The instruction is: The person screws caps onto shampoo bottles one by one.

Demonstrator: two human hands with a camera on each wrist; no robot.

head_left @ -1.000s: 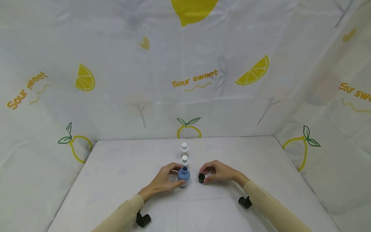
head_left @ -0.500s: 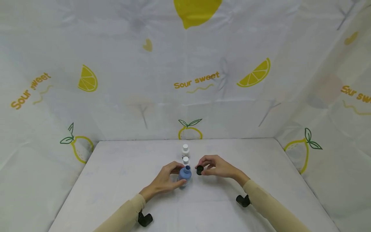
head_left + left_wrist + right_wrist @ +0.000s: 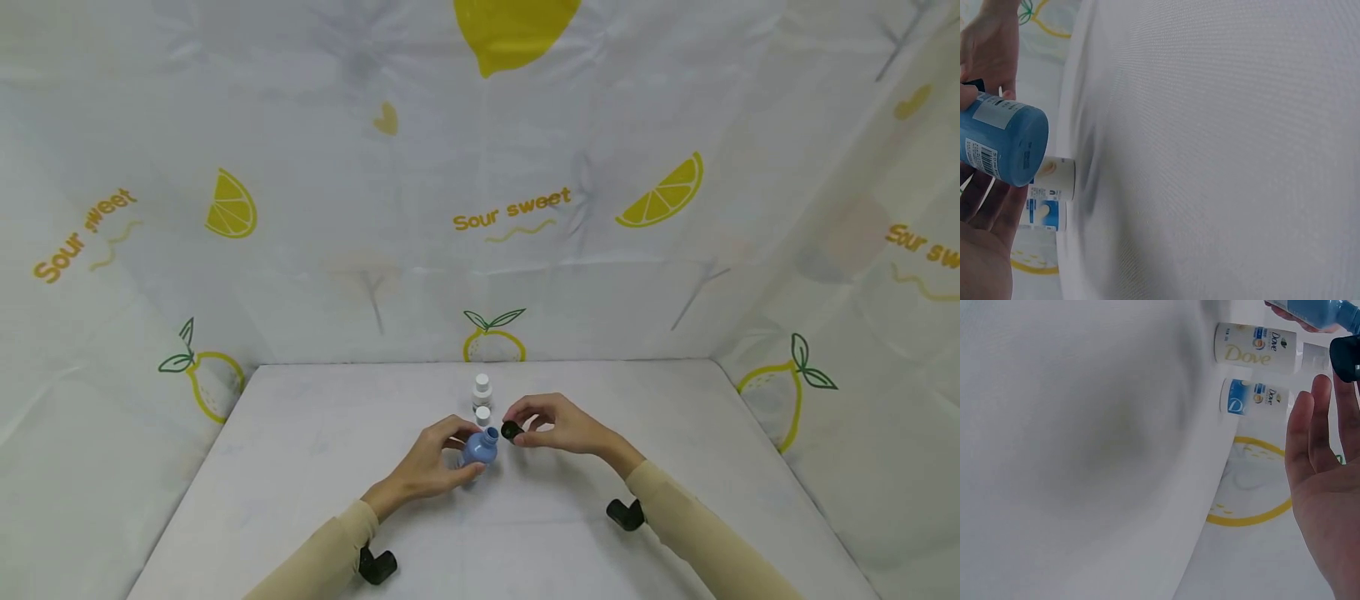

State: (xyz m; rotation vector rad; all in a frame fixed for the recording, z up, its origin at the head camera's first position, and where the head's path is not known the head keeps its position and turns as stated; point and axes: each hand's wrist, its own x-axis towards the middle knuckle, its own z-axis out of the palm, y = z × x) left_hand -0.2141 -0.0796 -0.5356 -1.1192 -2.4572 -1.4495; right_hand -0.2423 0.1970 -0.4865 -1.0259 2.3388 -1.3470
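My left hand (image 3: pixel 429 463) grips a blue bottle (image 3: pixel 478 451) around its body, thumb on the near side. The bottle's uncapped mouth leans to the right, and its base (image 3: pixel 1035 147) shows in the left wrist view, off the table. Between the thumb and fingers of my right hand (image 3: pixel 564 427) is a black cap (image 3: pixel 512 430), held just right of the bottle mouth and apart from it. In the right wrist view the cap (image 3: pixel 1344 359) is partly cut off by the frame edge, with some fingers stretched out beside it.
Behind the blue bottle stand two white-capped Dove bottles, one yellow-lettered (image 3: pixel 1254 347) and one with a blue label (image 3: pixel 1238 398). A white cloth covers the table (image 3: pixel 315 417); a lemon-printed curtain (image 3: pixel 300 292) rises at its back edge.
My right hand has raised the black cap from the table and brought it left, nearer the bottle. My left hand has tipped the blue bottle to the right, its mouth toward the cap.
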